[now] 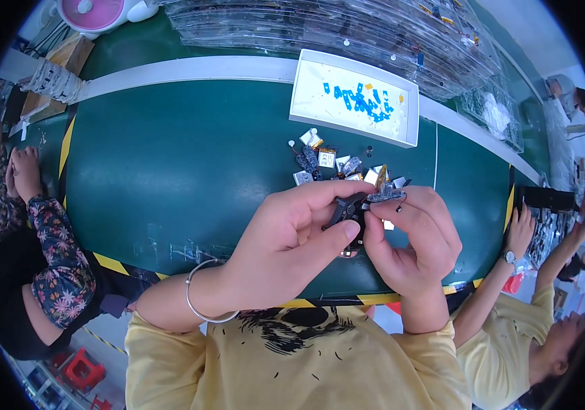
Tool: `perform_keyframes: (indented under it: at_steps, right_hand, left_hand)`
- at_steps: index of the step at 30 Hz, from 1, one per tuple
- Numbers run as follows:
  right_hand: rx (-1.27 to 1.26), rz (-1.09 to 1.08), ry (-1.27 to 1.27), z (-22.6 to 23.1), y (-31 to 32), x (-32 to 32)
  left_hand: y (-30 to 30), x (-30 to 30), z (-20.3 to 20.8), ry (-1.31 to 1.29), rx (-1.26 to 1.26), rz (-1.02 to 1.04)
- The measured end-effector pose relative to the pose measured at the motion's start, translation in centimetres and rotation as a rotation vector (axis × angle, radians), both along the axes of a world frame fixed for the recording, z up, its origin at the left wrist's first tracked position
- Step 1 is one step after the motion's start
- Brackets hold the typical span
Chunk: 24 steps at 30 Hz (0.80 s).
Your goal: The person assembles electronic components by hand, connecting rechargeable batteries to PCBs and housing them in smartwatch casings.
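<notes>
Above the table's near edge, my left hand (275,239) is closed around a small black plastic housing (349,208), with the thumb along its near side. My right hand (415,236) pinches at the housing's right side. By its fingertips is a small grey fuzzy-wrapped part (385,197) with a thin dark wire; its exact kind is unclear. The right fingertips partly hide where that part meets the housing. Just beyond my hands lies a loose pile of small silver battery cells (326,158) and dark grey fuzzy pieces (308,158).
A white open box (347,132) holding many blue pieces (360,102) stands behind the pile. Clear plastic trays (333,31) are stacked beyond a pale rail (190,70). Co-workers sit at both sides, one hand (26,172) at left, another (521,229) at right.
</notes>
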State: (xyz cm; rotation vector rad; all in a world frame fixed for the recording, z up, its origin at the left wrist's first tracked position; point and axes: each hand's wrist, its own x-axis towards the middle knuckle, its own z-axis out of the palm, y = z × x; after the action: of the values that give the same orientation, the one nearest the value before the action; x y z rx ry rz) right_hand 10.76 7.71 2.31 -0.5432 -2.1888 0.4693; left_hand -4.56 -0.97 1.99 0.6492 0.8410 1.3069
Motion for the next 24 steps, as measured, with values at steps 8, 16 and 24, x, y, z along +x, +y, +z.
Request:
perform_keyframes:
  at_steps: [8, 16, 24]
  right_hand:
    - [-0.019, -0.013, 0.001, 0.03, -0.15, -0.19]
    - [0.008, 0.003, -0.006, 0.18, -0.02, -0.6]
    - [-0.032, 0.003, -0.022, -0.03, -0.15, -0.32]
  left_hand:
    - [-0.34, 0.09, 0.48, -0.04, 0.044, -0.016]
    - [-0.72, 0.17, 0.25, 0.005, 0.057, -0.012]
    - [-0.88, 0.72, 0.11, 0.099, 0.081, 0.047]
